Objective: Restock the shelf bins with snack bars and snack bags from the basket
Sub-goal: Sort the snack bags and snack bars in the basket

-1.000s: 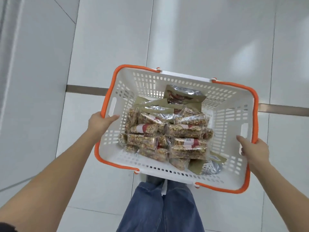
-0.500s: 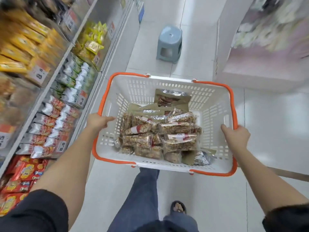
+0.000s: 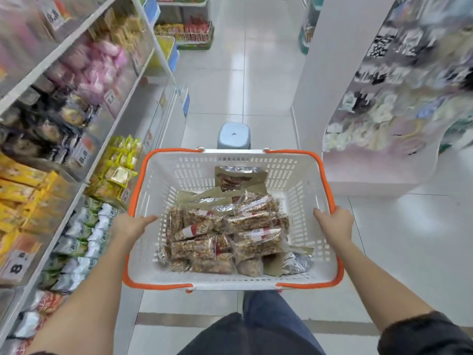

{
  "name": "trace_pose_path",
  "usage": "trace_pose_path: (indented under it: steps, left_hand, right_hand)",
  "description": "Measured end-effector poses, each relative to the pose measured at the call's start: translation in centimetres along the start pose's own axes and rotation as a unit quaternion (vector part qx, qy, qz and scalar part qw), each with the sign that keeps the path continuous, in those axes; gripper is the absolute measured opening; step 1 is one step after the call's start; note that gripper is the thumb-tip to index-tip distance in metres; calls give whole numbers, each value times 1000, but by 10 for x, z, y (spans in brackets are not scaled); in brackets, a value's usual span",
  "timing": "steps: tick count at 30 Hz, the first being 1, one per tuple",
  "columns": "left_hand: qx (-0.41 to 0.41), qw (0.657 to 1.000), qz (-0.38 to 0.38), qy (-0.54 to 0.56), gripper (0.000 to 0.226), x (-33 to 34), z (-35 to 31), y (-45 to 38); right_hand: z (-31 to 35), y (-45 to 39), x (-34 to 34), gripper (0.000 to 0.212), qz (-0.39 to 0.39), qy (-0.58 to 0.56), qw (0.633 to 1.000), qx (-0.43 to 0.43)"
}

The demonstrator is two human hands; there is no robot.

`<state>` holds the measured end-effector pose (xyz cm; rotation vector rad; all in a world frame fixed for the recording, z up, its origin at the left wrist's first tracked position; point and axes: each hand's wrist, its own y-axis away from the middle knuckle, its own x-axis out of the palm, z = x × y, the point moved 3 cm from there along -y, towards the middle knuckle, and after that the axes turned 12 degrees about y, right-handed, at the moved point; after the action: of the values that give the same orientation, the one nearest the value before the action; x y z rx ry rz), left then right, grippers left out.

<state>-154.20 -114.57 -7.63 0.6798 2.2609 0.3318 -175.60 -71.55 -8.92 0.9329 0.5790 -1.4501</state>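
I carry a white basket (image 3: 302, 180) with an orange rim in front of me at waist height. My left hand (image 3: 130, 224) grips its left rim and my right hand (image 3: 335, 222) grips its right rim. Inside lie several clear-wrapped snack bars (image 3: 220, 239) of nuts and grains with red and white labels. Foil snack bags (image 3: 238, 179) with olive edges lie behind and under them, one at the near right corner. The shelf bins (image 3: 84, 226) with packaged snacks run along my left.
A blue-grey plastic stool (image 3: 234, 135) stands on the tiled floor just beyond the basket. A white display unit (image 3: 332, 98) with blurred goods borders the aisle on the right. More racks stand at the aisle's far end (image 3: 186, 29).
My view has lifted from the floor to the aisle. The shelves on the left, the stool and the far racks have come into view; I have moved closer to the stool. Both hands keep their grip.
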Motion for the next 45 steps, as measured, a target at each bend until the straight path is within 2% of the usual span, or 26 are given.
trace_pose_path:
  steps: [3, 8, 13, 16, 21, 28, 35, 41, 45]
  left_hand:
    - [-7, 1000, -8, -14, 53, 21, -35, -50]
    - [-34, 999, -20, -22, 55, 52, -97, -121]
    - [-56, 998, -30, 9, 52, 69, -157, -183]
    - [-75, 996, -44, 18, 52, 75, -181, -223]
    - [-104, 992, -53, 38, 45, 91, -218, -301]
    - [-155, 977, -86, 116, 42, 104, -277, -404]
    - [-173, 964, -130, 153, 44, 124, -321, -456]
    - [-253, 931, -191, 182, 41, 156, -339, -459]
    - [-312, 880, -260, 246, 43, 186, -340, -442]
  right_hand:
    - [30, -53, 17, 36, 7, 9, 1000, 2]
    - [92, -157, 43, 26, 33, 16, 999, -2]
    - [171, -248, 63, 38, 42, 29, 998, -34]
    - [219, -297, 82, 29, 49, 46, 996, -58]
    - [291, -381, 127, 36, 71, 55, 993, -79]
    - [406, -480, 172, 28, 83, 67, 990, -91]
    - [483, -561, 204, 25, 109, 95, 981, -128]
    - [552, -635, 243, 28, 173, 118, 956, -207]
    - [605, -674, 268, 24, 238, 146, 922, -269]
